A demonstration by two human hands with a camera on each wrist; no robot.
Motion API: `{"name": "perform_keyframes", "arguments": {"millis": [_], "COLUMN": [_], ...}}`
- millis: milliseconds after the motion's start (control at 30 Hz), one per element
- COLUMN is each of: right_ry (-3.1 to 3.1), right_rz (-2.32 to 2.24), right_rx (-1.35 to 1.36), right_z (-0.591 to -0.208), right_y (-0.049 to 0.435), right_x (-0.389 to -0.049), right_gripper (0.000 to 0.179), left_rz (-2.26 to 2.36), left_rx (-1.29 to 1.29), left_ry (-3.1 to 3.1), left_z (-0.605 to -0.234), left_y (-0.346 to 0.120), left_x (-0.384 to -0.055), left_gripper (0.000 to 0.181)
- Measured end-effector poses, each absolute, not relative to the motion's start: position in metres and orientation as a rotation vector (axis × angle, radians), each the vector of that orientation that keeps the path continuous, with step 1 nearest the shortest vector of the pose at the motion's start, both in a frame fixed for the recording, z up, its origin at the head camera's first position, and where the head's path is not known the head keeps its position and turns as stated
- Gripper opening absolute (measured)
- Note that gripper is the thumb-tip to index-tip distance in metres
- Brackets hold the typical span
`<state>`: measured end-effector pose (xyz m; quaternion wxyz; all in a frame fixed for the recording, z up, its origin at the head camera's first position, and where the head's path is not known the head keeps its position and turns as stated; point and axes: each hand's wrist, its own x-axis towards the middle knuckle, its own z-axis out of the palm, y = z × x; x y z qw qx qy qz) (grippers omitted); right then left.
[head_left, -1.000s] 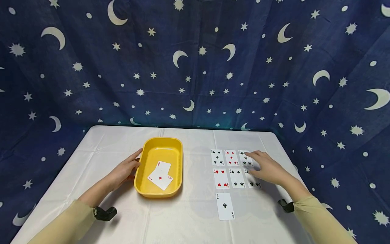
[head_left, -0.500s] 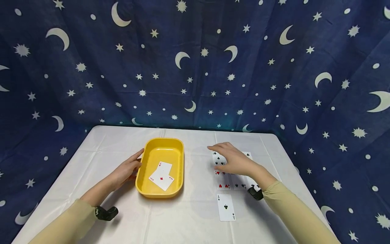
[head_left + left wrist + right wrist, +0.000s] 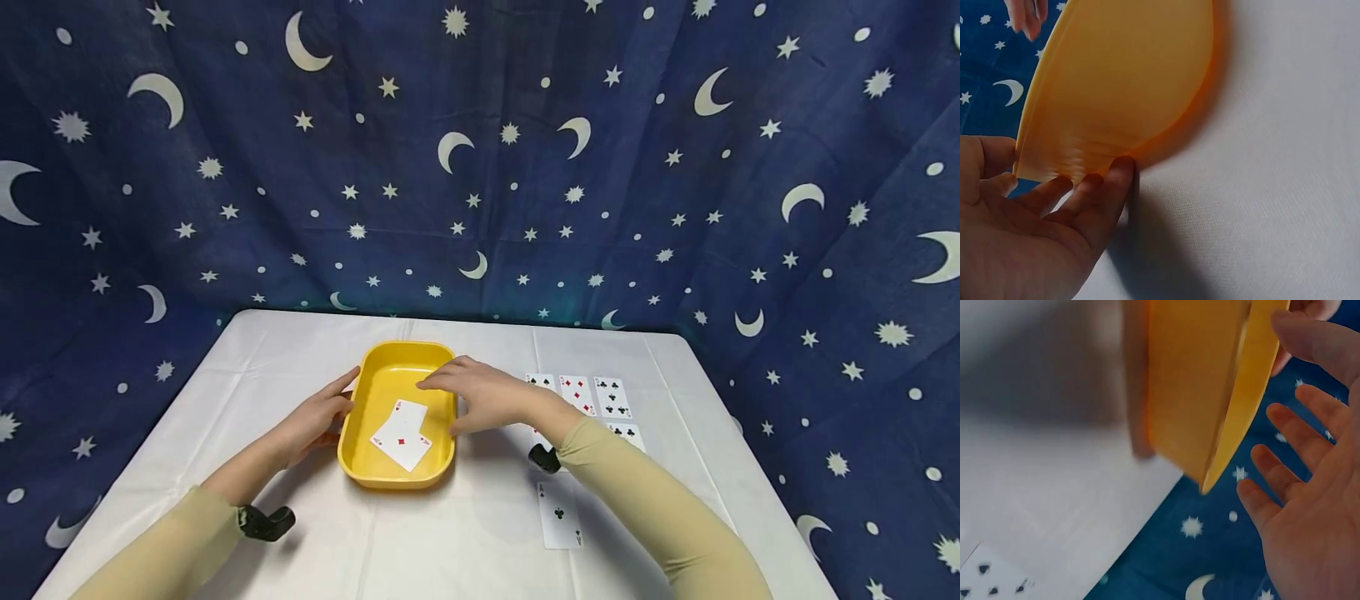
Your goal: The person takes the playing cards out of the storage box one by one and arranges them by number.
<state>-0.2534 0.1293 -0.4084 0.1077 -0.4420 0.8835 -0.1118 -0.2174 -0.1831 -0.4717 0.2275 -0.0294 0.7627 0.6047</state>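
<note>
The yellow tray (image 3: pixel 392 379) stands at the left of the table. Inside it the ace of diamonds (image 3: pixel 405 454) lies partly over the ace of hearts (image 3: pixel 412 414). My left hand (image 3: pixel 309 425) touches the tray's left side, and its fingertips rest against the outer wall (image 3: pixel 1110 94) in the left wrist view. Over the tray's right rim hovers my right hand (image 3: pixel 487 393), fingers spread and nothing visible in them; its palm (image 3: pixel 1316 537) faces the right wrist camera. On the right lie the five of diamonds (image 3: pixel 577 394), five of clubs (image 3: pixel 613 398) and ace of clubs (image 3: pixel 559 517).
More cards lie in rows, partly covered by my right arm, among them a four of clubs (image 3: pixel 630 434) and a spade card (image 3: pixel 542 381). A white cloth (image 3: pixel 465 542) covers the table. A blue star-and-moon curtain (image 3: pixel 495 208) hangs behind it.
My right hand has swept left from above the card rows to the tray's right rim, uncovering the fives at the right. My left hand has stayed at the tray.
</note>
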Motion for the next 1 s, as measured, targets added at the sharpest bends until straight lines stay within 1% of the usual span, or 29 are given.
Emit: {"name": "perform_keyframes", "arguments": {"millis": [233,500,833,1000], "right_ry": [2.525,2.471,2.432,2.42], "right_rz": [-0.143,0.029,0.163,0.189], "right_rx": [-1.33,-1.3,-1.315,-1.348], "right_z": [-0.417,-0.425,-0.436,-0.437], "right_y": [0.099,0.074,0.057,0.052], "right_x": [-0.255,-0.261,-0.257,-0.257], "right_gripper": [0.081,0.08,0.087,0.086], "left_rz": [1.675,1.676,1.694,1.693], "left_rx": [-0.052,-0.046,-0.001,-0.017], "left_ry": [2.088,2.084,2.068,2.067], "left_z": [-0.473,-0.473,-0.474,-0.475], "left_y": [-0.185,-0.185,-0.187,-0.187], "left_x": [-0.216,-0.216,-0.216,-0.216], "left_gripper": [0.066,0.067,0.066,0.066]}}
